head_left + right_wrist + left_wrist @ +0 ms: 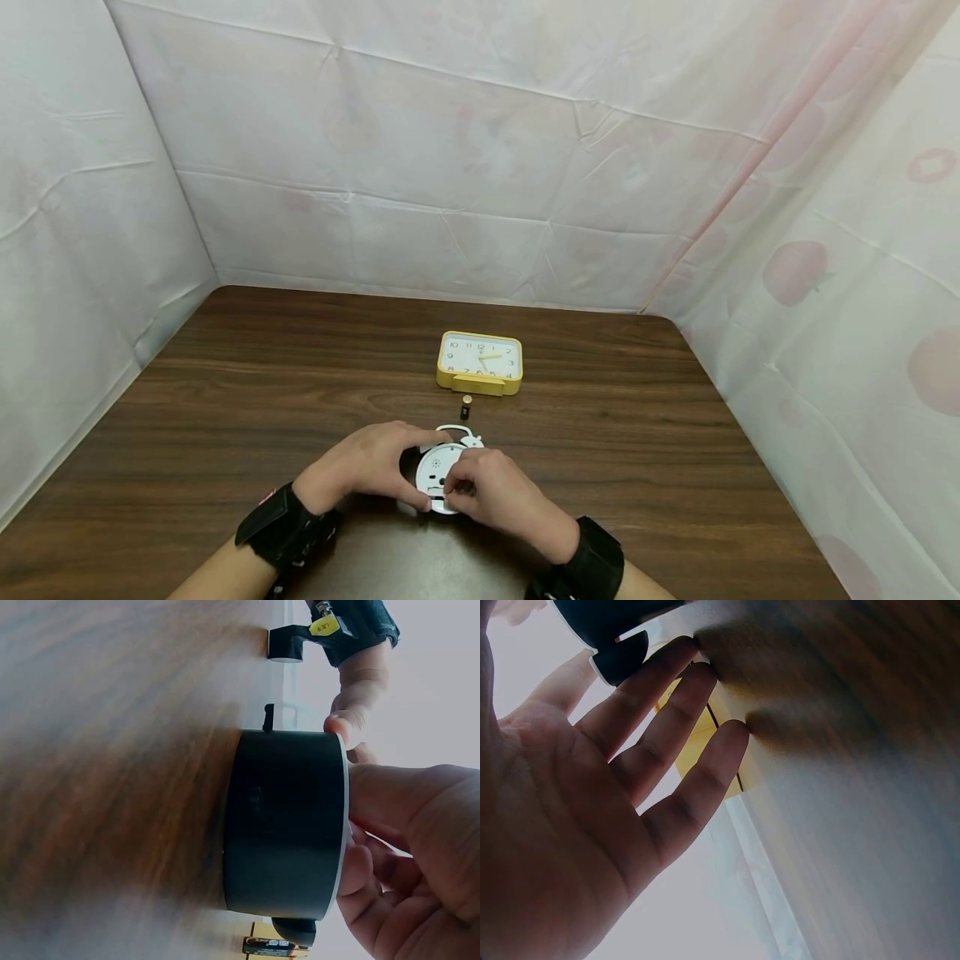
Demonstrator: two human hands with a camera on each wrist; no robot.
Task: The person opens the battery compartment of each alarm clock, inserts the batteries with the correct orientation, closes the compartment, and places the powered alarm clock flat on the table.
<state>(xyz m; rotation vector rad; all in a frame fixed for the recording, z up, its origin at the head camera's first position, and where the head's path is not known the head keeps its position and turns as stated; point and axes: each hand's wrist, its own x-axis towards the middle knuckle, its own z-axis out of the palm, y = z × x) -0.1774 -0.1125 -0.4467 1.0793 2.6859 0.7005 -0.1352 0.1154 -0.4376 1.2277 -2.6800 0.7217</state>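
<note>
A round alarm clock [442, 458], with white back and dark side [289, 825], lies back side up on the table. A white handle loop [454, 428] shows at its far side. Thumb and forefinger of my left hand [378, 462] hold it across from the left; the other fingers [705, 776] stretch out, tips near the tabletop. My right hand [498, 492] has bent fingers on the clock's back, pinching beside a slot [437, 497] near its close edge. What lies between those fingertips is hidden. One battery [466, 407] stands just beyond the clock.
A yellow rectangular clock [480, 363] lies face up, farther back than the battery. The brown wooden table [300, 358] meets white patterned curtains [450, 150] at the back and both sides. Black bands [285, 527] wrap both wrists.
</note>
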